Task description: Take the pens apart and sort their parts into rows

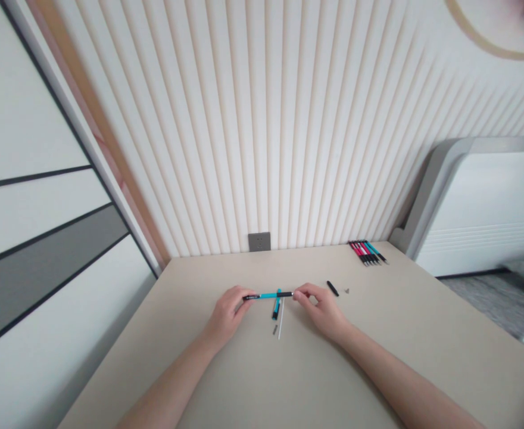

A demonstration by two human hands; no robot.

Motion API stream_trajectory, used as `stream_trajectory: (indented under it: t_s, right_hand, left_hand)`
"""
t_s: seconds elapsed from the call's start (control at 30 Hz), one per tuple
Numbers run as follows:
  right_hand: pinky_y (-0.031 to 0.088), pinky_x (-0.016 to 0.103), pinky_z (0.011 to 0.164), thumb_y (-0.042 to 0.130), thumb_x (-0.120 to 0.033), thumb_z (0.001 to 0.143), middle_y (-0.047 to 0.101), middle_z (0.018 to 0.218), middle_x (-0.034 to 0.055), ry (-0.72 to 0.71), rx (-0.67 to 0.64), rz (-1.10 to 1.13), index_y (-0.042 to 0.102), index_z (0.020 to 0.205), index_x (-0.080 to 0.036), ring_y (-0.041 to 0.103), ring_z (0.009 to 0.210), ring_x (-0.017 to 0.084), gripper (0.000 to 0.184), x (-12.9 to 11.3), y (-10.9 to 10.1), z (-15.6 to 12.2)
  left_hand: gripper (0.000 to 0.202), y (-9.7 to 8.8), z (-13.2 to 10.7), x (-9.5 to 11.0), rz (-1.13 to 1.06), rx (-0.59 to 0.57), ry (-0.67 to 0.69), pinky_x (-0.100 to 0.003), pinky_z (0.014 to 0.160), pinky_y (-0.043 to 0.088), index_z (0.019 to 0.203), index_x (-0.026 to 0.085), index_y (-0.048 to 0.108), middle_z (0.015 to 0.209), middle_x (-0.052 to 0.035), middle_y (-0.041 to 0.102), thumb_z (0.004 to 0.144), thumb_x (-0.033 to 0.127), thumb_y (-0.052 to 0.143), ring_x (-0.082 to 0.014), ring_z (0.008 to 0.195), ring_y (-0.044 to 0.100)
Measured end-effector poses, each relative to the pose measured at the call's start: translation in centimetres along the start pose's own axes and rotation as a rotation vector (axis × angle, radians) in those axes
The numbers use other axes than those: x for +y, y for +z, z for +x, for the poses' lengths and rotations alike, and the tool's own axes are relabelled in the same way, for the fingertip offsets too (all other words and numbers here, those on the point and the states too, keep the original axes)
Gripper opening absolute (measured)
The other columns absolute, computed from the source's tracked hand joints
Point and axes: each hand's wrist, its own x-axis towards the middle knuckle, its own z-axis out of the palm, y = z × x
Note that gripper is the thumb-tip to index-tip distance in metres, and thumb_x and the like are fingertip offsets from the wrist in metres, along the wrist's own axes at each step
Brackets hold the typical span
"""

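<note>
1. On my feed the left hand (228, 311) pinches the black end of a teal pen (268, 295), fingertips closed on it. The right hand (321, 305) pinches the other end the same way.
2. The teal pen sits level between the two hands, just above the table (226, 381), mid-table in front of the person.
3. Right under it lie loose parts: a short teal barrel piece (276, 306), a thin white refill (280, 325) and a tiny grey bit (275, 329), close together between the hands.
4. Just right of the right hand I see a black cap piece (332, 288) and a small grey speck (346, 291), slightly apart.
5. Further back, by the ribbed wall, a bunch of pens (368, 251) lies side by side, red and teal. A wall socket (259, 242) sits well to its left.
6. My read on progress: one pen is in pieces, the one in hand looks joined along its length, and the bunch seems untouched, so I'd say most of the work is left.
7. Writing: there's pale print on the held pen's black end, too small for me to read. No brand shows.
</note>
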Motion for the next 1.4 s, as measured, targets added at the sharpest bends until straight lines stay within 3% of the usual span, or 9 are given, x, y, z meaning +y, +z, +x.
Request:
stream_trajectory:
  t_s: [0.17,0.37,0.5,0.67,0.9,1.07,1.33,1.4]
  right_hand:
    - [0.046,0.029,0.071,0.040,-0.043,0.097,0.069,0.077,0.0048,0.019,-0.004,-0.048,0.069,0.076,-0.019,0.062,0.075,0.018,0.043,0.4,0.2,-0.1]
    - [0.047,0.034,0.083,0.057,-0.042,0.088,0.069,0.097,0.0064,-0.043,0.047,-0.057,0.067,0.105,-0.022,0.062,0.090,0.021,0.028,0.7,0.0,-0.1]
    - [0.047,0.034,0.080,0.052,-0.042,0.091,0.069,0.089,0.0062,-0.089,0.016,-0.072,0.067,0.092,-0.021,0.062,0.086,0.020,0.025,0.4,-0.1,-0.1]
    - [0.046,0.030,0.071,0.039,-0.042,0.098,0.067,0.075,0.0053,-0.056,-0.040,-0.128,0.067,0.076,-0.020,0.061,0.075,0.018,0.042,0.1,-0.1,-0.2]
    - [0.047,0.034,0.084,0.056,-0.040,0.090,0.068,0.096,0.0059,-0.098,-0.008,-0.097,0.065,0.106,-0.022,0.062,0.091,0.020,0.026,0.4,-0.1,-0.1]
    - [0.047,0.035,0.080,0.053,-0.038,0.092,0.069,0.089,0.0060,-0.132,-0.026,-0.130,0.067,0.094,-0.022,0.062,0.086,0.021,0.021,0.5,-0.1,-0.1]
    - [0.043,0.031,0.074,0.040,-0.035,0.098,0.065,0.072,0.0031,-0.109,-0.091,-0.182,0.063,0.072,-0.020,0.060,0.073,0.018,0.037,-0.3,-0.2,-0.3]
    - [0.043,0.031,0.074,0.039,-0.034,0.098,0.065,0.074,0.0034,-0.103,-0.097,-0.165,0.062,0.074,-0.020,0.060,0.074,0.018,0.037,-0.5,-0.2,-0.3]
  left_hand:
    - [0.012,0.1,-0.1,0.0,-0.001,-0.004,0.000,-0.030,0.079,0.051,0.099,0.020,0.062,0.092,-0.0046,0.068,0.094,0.025,0.052,-0.0174,0.087,0.064]
    - [0.012,0.0,-0.1,0.3,0.001,0.002,-0.044,-0.031,0.080,0.051,0.099,0.020,0.061,0.091,-0.0050,0.068,0.094,0.025,0.051,-0.0178,0.086,0.064]
    - [0.012,0.0,-0.2,0.2,0.005,0.000,-0.036,-0.030,0.079,0.051,0.099,0.020,0.062,0.090,-0.0051,0.068,0.094,0.026,0.052,-0.0176,0.086,0.064]
    - [0.012,0.2,-0.4,0.1,0.000,-0.002,-0.007,-0.031,0.079,0.051,0.099,0.019,0.062,0.090,-0.0055,0.068,0.093,0.025,0.053,-0.0177,0.085,0.063]
    - [0.013,0.0,-0.2,0.3,0.001,0.001,-0.041,-0.031,0.080,0.051,0.099,0.020,0.061,0.091,-0.0055,0.068,0.095,0.025,0.050,-0.0179,0.087,0.064]
    - [0.014,0.0,-0.4,0.2,0.005,-0.005,-0.025,-0.031,0.080,0.051,0.100,0.020,0.061,0.092,-0.0056,0.068,0.096,0.026,0.050,-0.0178,0.088,0.063]
    - [0.014,0.1,-0.4,0.0,0.021,-0.009,0.027,-0.031,0.080,0.050,0.102,0.021,0.062,0.093,-0.0051,0.068,0.095,0.025,0.051,-0.0179,0.088,0.063]
    - [0.013,0.1,-0.4,0.0,0.023,-0.005,0.025,-0.031,0.080,0.050,0.101,0.021,0.063,0.093,-0.0051,0.068,0.095,0.025,0.052,-0.0180,0.088,0.063]
